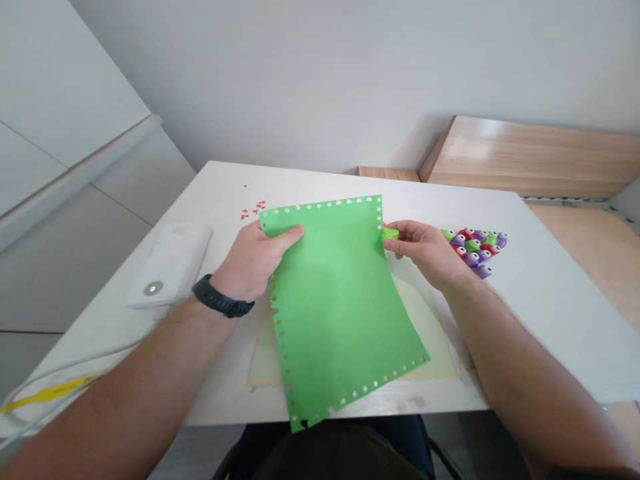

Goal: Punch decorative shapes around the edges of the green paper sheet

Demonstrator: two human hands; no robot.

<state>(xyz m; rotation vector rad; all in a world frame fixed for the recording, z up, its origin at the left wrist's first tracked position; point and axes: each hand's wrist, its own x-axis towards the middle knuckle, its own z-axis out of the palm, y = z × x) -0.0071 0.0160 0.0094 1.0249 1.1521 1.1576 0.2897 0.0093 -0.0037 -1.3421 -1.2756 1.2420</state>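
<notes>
A green sheet of paper (340, 293) is held up in front of me, tilted, with small shaped holes along its top, left and bottom edges and at the upper right corner. My left hand (265, 257) pinches its upper left side, thumb on top. In my right hand (420, 247) is a small green craft punch (389, 234), gripped between thumb and fingers at the sheet's right edge, just below the holes there. Several more craft punches (475, 248) in purple, red and green stand grouped behind my right hand. A dark watch band (220, 298) is on my left wrist.
Pale yellow paper (425, 333) lies on the white table (540, 320) under the green sheet. Small red paper cutouts (245, 214) lie at the back left. To the left are a white box-shaped device (173, 263), cables and a yellow strip (47, 395). A wooden panel (540, 153) stands behind right.
</notes>
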